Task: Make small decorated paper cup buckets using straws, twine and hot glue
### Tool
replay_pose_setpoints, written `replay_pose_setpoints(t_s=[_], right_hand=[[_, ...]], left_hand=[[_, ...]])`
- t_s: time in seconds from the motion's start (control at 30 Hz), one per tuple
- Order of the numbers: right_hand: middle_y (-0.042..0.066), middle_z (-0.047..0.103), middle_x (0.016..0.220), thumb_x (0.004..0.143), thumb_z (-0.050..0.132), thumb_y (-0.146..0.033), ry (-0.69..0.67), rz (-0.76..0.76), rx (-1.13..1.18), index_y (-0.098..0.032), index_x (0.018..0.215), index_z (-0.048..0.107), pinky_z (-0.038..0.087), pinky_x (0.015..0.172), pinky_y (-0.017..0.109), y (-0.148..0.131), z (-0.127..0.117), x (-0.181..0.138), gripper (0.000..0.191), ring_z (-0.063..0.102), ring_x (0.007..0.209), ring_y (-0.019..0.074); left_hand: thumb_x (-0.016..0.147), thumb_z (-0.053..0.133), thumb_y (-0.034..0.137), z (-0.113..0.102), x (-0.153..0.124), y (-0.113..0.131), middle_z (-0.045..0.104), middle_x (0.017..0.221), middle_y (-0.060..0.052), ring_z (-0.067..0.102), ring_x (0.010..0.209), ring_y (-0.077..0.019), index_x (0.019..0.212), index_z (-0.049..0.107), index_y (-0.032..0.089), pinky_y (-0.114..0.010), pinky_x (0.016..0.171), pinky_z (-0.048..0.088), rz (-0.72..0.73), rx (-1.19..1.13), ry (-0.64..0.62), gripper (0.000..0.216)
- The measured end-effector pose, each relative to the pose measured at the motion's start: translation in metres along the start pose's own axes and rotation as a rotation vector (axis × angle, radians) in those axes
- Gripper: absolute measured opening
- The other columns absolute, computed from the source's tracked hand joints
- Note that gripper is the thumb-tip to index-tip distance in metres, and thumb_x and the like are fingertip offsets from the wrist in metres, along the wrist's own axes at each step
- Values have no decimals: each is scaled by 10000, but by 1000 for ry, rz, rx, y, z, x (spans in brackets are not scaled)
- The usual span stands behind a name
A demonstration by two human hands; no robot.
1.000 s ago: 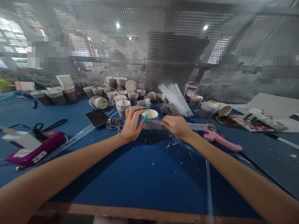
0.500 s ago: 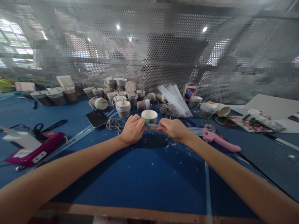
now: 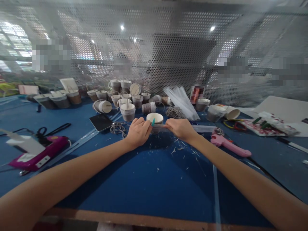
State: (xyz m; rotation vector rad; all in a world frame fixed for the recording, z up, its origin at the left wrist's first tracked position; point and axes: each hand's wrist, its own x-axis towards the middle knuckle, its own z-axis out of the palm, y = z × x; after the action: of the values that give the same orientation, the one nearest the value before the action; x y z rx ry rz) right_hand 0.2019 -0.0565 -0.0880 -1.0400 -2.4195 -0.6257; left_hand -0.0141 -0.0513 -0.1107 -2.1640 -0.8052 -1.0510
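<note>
Both my hands meet over the middle of the blue table [image 3: 154, 183]. My left hand [image 3: 138, 131] is closed around the left end of a bundle of clear glue sticks [image 3: 202, 128]. My right hand [image 3: 180, 128] grips the same bundle a little further right, and the sticks run on to the right past it. A small white paper cup [image 3: 155, 118] stands just behind my fingers. White scraps lie scattered on the table below my hands.
Several paper cups with wire handles [image 3: 127, 110] crowd the back. A phone [image 3: 101, 122] and coiled string [image 3: 117, 127] lie left of centre. A pink glue gun [image 3: 227, 146] lies right, a magenta one [image 3: 36, 154] left. Clear sticks [image 3: 180, 102] lean by a perforated screen [image 3: 168, 48].
My left hand's fingers, spread a second ago, have closed around the end of the bundle. Both hands stay at the same spot.
</note>
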Motion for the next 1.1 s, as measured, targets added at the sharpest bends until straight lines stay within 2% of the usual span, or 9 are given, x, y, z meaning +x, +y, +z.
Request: replay_pose_setpoints(t_s=[0.47, 0.67, 0.77, 0.83, 0.9, 1.0, 1.1], right_hand=[[46, 586, 643, 958, 191, -465, -44, 47, -27, -148, 742, 585, 188, 469, 265, 2, 5, 1, 550, 462, 516, 100], [48, 588, 643, 958, 194, -461, -56, 76, -38, -141, 751, 593, 186, 459, 256, -1, 2, 3, 551, 466, 514, 104], [47, 577, 626, 959, 200, -450, -63, 78, -30, -137, 752, 592, 190, 455, 251, 0, 1, 3, 543, 463, 506, 105], [49, 580, 630, 960, 201, -440, -58, 75, -25, -136, 761, 594, 190, 455, 251, 1, 2, 3, 535, 466, 505, 107], [52, 589, 643, 962, 203, -431, -41, 73, -21, -136, 772, 596, 190, 456, 253, 1, 2, 2, 528, 469, 508, 108], [54, 591, 640, 960, 195, -442, -28, 66, -48, -138, 764, 597, 186, 458, 256, 1, 3, 2, 541, 467, 504, 106], [50, 578, 621, 958, 178, -458, -39, 67, -89, -140, 746, 596, 182, 456, 260, 0, 2, 2, 566, 445, 483, 103]], left_hand=[[898, 395, 241, 4, 0, -1, 558, 554, -30, 440, 569, -164, 624, 526, 181, -333, 567, 263, -90, -6, -52, 309], [904, 390, 280, 5, -1, -2, 516, 558, -34, 435, 593, -182, 649, 514, 182, -335, 579, 285, -130, -13, -57, 300], [891, 409, 318, 6, -1, -3, 537, 705, -76, 466, 723, -220, 737, 510, 171, -361, 647, 339, -217, -84, -18, 235], [874, 442, 326, 7, -1, -4, 541, 888, -119, 474, 854, -248, 886, 514, 152, -396, 730, 375, -244, -119, 37, 188], [873, 447, 303, 8, 0, -4, 509, 1058, -143, 461, 979, -262, 1068, 475, 150, -431, 823, 389, -210, -183, 58, 249], [901, 384, 257, 8, 1, -6, 473, 1208, -142, 438, 1109, -251, 1208, 412, 174, -447, 934, 377, -109, -334, -20, 319], [925, 322, 237, 10, 2, -7, 504, 1220, -128, 450, 1146, -234, 1193, 454, 170, -448, 981, 369, -72, -430, -133, 306]])
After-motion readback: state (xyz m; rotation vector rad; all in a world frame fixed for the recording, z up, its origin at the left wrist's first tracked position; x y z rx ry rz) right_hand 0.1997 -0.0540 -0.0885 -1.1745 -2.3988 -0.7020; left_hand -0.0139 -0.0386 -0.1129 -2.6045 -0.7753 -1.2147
